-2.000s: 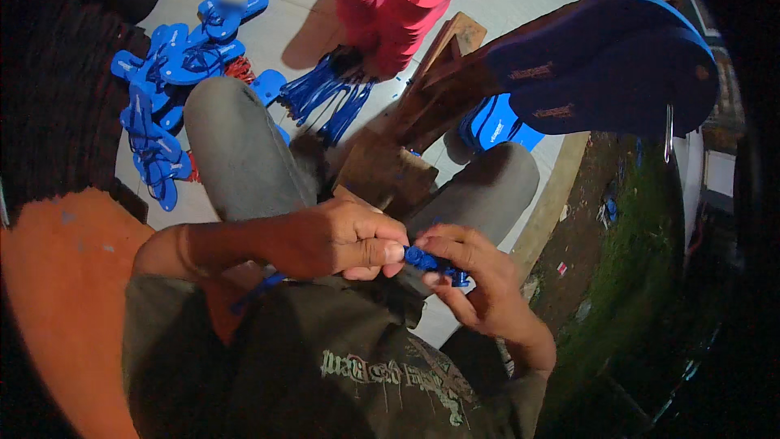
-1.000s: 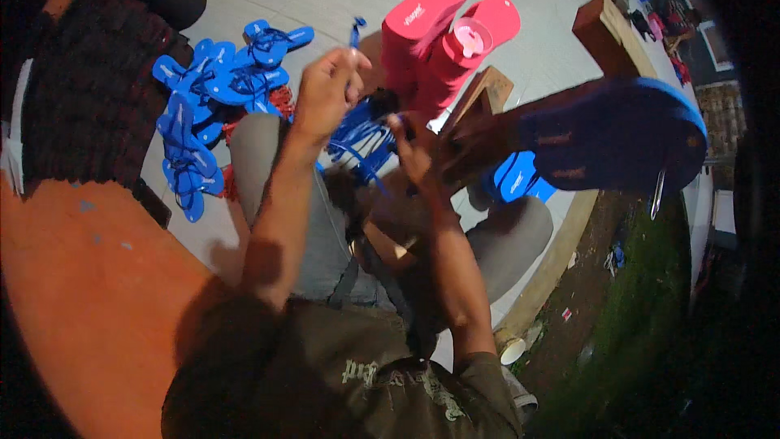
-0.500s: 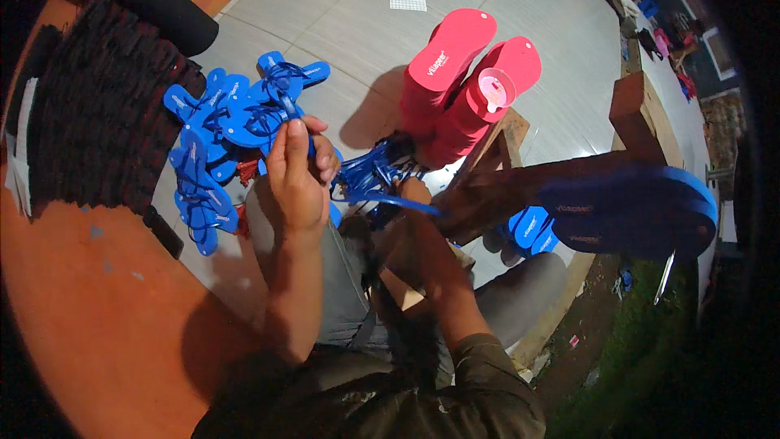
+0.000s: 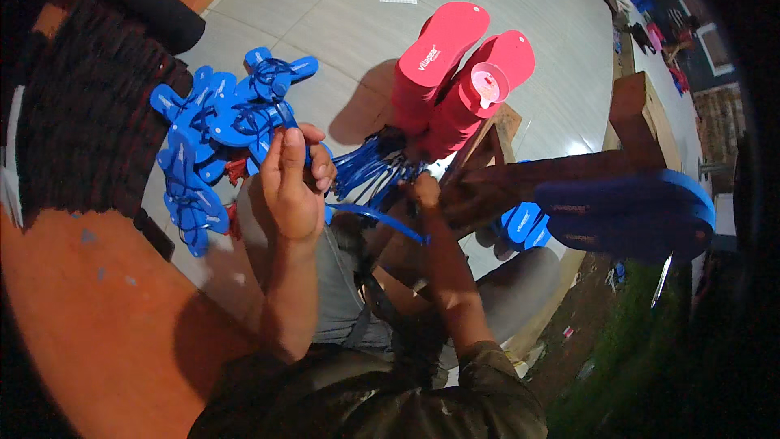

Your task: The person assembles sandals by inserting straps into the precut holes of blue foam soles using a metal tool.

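My left hand [image 4: 298,179] is raised near the middle, its fingers curled and closed on a blue sandal strap. One part of the strap [image 4: 286,116] sticks up above the fingertips, while a long tail hangs below and bows to the right. Further right, my right hand [image 4: 424,189] reaches down to the end of a fanned bundle of blue straps [image 4: 366,169] beside a wooden stand. Its fingers look curled, but what they grip is hidden. Blue flip-flops with straps fitted [image 4: 191,126] lie piled beyond and left of my left hand.
Tall stacks of pink soles [image 4: 443,53] stand beyond the straps, with a pink lidded cup [image 4: 489,85] against them. Blue soles [image 4: 630,211] rest on the wooden beam [image 4: 561,169] at right. A thin metal tool [image 4: 662,280] hangs below them. Black ridged material [image 4: 89,114] is piled at left.
The whole view has shifted slightly. My right hand has moved a little right along the strap bundle, and the bundle is more exposed. My left hand keeps its hold on the strap.
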A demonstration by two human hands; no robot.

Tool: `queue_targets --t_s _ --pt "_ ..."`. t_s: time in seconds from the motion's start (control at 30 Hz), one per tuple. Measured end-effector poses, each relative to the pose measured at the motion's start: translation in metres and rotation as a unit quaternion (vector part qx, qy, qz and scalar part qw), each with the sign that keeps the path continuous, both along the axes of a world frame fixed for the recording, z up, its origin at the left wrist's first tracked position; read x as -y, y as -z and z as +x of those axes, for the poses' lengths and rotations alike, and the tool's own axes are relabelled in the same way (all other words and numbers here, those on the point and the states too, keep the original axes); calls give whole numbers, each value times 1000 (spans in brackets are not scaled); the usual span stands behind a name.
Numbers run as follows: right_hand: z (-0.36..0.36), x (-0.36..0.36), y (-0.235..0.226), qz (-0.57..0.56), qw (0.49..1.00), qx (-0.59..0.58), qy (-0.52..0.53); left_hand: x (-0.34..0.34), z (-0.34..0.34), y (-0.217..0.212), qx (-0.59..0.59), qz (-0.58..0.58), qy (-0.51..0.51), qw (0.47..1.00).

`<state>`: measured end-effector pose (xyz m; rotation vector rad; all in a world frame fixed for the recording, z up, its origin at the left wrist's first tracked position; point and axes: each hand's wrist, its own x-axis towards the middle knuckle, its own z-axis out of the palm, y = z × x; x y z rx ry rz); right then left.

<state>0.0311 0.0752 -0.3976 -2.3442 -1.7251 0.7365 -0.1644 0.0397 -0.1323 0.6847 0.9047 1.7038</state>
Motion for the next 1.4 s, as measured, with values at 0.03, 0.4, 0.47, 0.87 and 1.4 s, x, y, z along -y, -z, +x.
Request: queue_targets --t_s 0.03,0.4,0.47,0.87,1.4 --pt "-8 3 1 74 995 52 46 1 -1 1 -5 -4 0 1000" --pt "-55 17 68 50 991 -118 30 3 2 -1 1 -8 21 1000" --pt "-41 22 70 103 919 -363 111 2 6 2 -1 -5 34 999" --pt "80 126 -199 150 871 -447 139 12 68 45 146 -138 327 923" --pt "103 208 -233 233 873 -313 293 79 140 103 -492 134 435 742"
